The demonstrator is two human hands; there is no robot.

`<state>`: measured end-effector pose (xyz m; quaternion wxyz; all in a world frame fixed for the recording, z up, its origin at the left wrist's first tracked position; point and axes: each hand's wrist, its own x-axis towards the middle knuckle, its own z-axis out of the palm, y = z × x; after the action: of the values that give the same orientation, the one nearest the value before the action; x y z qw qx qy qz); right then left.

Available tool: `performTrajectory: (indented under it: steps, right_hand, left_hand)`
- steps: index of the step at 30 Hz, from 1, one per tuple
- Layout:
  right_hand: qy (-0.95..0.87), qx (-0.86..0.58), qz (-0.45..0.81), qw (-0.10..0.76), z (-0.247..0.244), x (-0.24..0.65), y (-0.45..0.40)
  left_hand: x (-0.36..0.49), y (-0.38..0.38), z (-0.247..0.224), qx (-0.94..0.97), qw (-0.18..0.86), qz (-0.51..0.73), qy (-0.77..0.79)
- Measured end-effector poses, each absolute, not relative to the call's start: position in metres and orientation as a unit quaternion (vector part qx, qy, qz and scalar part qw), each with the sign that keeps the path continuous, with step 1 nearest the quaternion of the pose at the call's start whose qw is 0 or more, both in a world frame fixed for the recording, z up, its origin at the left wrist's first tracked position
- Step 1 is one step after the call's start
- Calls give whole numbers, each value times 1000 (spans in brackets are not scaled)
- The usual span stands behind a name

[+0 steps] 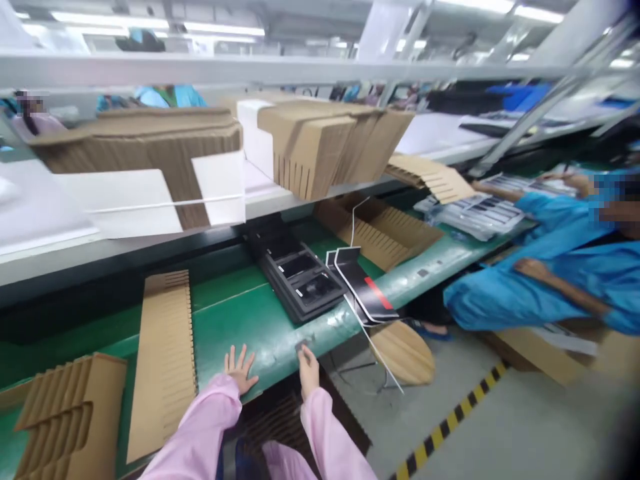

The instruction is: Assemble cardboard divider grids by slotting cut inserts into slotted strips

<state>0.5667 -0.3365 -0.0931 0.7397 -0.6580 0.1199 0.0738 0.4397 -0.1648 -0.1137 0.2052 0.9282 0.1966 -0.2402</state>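
Observation:
My left hand (pixel 241 369) lies with spread fingers on the edge of the green work surface (pixel 225 327), holding nothing. To its right, my right hand (pixel 309 370) is at the same edge, fingers drawn together near a small dark patch; whatever may be between the fingertips is too small to make out. Beyond my right hand rests a stack of black trays (pixel 315 290) with rectangular compartments. Beside the trays, black sheets with white edges and a red strip (pixel 379 293) jut over the edge. A slotted cardboard piece (pixel 163 360) lies left of my left hand.
Folded cardboard (pixel 75 413) stands at the lower left. Cardboard stacks (pixel 310 147) fill the shelf above. A slotted cardboard box (pixel 385 233) sits behind the black sheets. A round wooden stool (pixel 404 352) is below the edge. People in blue work at the right.

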Motion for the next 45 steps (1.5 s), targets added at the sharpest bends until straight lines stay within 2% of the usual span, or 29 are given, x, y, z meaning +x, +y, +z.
performTrajectory:
  steps: [4,9,12,15,18,21,24,26,32,37,42,45]
  right_hand:
    - [43,-691,28,721,-20,604,-342]
    - [-101,-695,-18,712,112,666,-313]
    - [-289,-714,-111,628,186,664,-271]
    - [-424,-697,-173,552,249,640,-228]
    - [-478,-692,-225,492,291,618,-189]
    - [-515,-711,-268,396,306,601,-161]
    - [-579,-719,-239,301,296,585,-139]
    - [-591,-728,-216,274,285,577,-127]
    - [-587,-743,-164,277,275,570,-115]
    - [-590,-739,-155,284,283,565,-137]
    - [-578,-757,-155,262,282,554,-184]
    - [-577,-764,-157,241,282,540,-216]
  left_hand:
    - [422,-178,-84,911,283,-221,203]
    - [361,-208,-56,883,399,-175,173]
    - [323,-214,-43,850,479,-172,137]
    - [295,-203,-26,847,483,-150,165]
    - [271,-185,-8,841,487,-71,225]
    - [245,-171,2,822,502,0,269]
    - [217,-171,4,808,511,36,290]
    - [201,-177,1,799,515,47,309]
    - [180,-184,5,790,529,46,305]
    - [203,-139,44,768,565,90,289]
    - [286,-80,117,588,773,159,177]
    - [351,-64,145,510,836,175,99]
